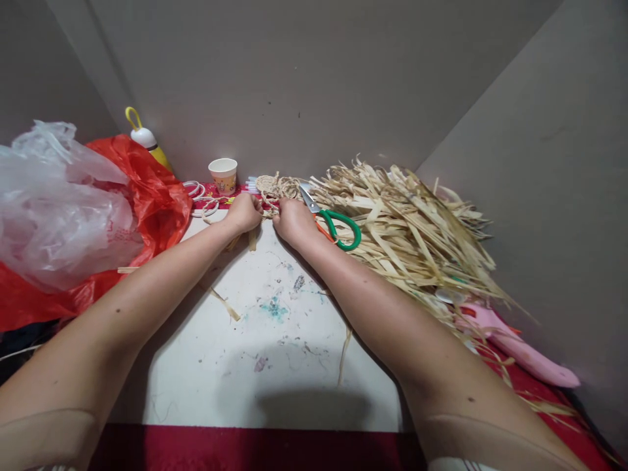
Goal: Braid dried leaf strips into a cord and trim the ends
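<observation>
My left hand (245, 212) and my right hand (295, 221) are close together at the far end of the white board. Both are closed, with a short stretch of twisted straw cord (269, 213) running between them. Its ends vanish into my fingers, which are partly hidden. Just behind lies a bundle of braided straw cord (279, 187). Scissors with green handles (346, 230) rest right beside my right hand, blades pointing to the back. A large heap of dry, pale straw strips (407, 226) spreads to the right of them.
The white board (275, 340), stained and dotted with scraps, lies on a red cloth (245, 448). Left are a clear plastic bag (63, 209), a red bag (169, 196), a yellow bottle (144, 139) and a paper cup (224, 176). A pink object (524, 350) lies right. Grey walls enclose the back.
</observation>
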`<control>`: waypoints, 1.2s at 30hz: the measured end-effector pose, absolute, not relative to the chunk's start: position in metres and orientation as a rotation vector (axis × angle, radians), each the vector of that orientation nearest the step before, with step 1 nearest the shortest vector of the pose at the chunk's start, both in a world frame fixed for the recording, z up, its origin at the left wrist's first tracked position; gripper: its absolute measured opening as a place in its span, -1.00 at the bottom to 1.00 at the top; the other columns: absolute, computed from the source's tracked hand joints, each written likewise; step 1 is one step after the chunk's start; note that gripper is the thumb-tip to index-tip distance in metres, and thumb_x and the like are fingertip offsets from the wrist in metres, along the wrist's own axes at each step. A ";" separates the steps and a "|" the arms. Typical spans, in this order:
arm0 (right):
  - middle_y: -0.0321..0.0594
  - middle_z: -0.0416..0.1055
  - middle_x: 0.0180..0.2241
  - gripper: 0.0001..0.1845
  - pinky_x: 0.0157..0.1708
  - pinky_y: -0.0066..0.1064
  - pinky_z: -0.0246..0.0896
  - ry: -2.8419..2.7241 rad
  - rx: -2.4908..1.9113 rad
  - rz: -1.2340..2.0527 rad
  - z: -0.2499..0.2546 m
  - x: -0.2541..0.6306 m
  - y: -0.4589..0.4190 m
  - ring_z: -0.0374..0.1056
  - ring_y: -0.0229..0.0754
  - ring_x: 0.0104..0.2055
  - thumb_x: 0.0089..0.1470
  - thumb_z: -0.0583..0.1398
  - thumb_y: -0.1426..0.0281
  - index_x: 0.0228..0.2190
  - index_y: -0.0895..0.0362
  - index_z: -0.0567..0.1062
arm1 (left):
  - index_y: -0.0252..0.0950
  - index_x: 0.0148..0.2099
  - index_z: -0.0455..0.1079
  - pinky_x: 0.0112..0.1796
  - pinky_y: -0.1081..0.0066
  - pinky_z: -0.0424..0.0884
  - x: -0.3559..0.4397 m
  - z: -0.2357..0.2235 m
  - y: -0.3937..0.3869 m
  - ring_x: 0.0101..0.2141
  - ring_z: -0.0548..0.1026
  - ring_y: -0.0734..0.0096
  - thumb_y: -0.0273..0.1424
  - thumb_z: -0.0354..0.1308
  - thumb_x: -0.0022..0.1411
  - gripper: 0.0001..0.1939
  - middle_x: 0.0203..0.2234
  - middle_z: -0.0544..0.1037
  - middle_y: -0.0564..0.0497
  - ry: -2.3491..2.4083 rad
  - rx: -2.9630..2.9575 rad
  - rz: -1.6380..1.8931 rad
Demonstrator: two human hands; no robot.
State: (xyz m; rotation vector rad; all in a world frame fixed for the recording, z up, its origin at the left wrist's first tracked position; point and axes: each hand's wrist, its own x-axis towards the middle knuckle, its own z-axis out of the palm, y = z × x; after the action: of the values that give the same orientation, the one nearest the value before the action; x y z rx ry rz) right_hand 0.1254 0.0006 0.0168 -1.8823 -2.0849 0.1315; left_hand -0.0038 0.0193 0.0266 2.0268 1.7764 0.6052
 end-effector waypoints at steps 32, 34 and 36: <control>-0.08 0.52 -0.44 -0.84 -0.34 -0.42 0.28 -1.872 -1.692 0.468 0.026 0.138 0.005 0.42 -0.16 -0.37 0.05 0.12 0.46 -0.45 0.21 0.51 | -0.34 -0.58 0.35 -0.41 0.39 0.42 -0.012 0.039 0.007 -0.62 0.42 0.48 -0.64 0.20 -0.11 -0.85 -0.74 0.40 0.10 1.458 1.255 0.875; -0.13 0.46 -0.57 -0.75 -0.52 -0.47 0.26 -1.751 -1.649 0.874 0.029 0.133 0.001 0.36 -0.24 -0.55 0.10 0.10 0.42 -0.56 0.21 0.45 | -0.34 -0.58 0.33 -0.39 0.39 0.43 -0.012 0.039 0.008 -0.62 0.42 0.49 -0.64 0.22 -0.11 -0.84 -0.72 0.42 0.09 1.436 1.210 0.894; -0.17 0.41 -0.64 -0.66 -0.66 -0.51 0.20 -1.606 -1.580 1.228 0.029 0.128 -0.001 0.30 -0.29 -0.66 0.15 0.08 0.36 -0.60 0.21 0.41 | -0.33 -0.55 0.32 -0.39 0.40 0.43 -0.010 0.038 0.008 -0.61 0.42 0.50 -0.63 0.24 -0.12 -0.83 -0.71 0.42 0.10 1.443 1.194 0.926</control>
State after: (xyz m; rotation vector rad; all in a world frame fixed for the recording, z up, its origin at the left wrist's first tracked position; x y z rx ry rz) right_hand 0.1280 -0.0015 0.0287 -1.5804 -1.6059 1.2280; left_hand -0.0104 0.0076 0.0382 1.1941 1.4431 0.9258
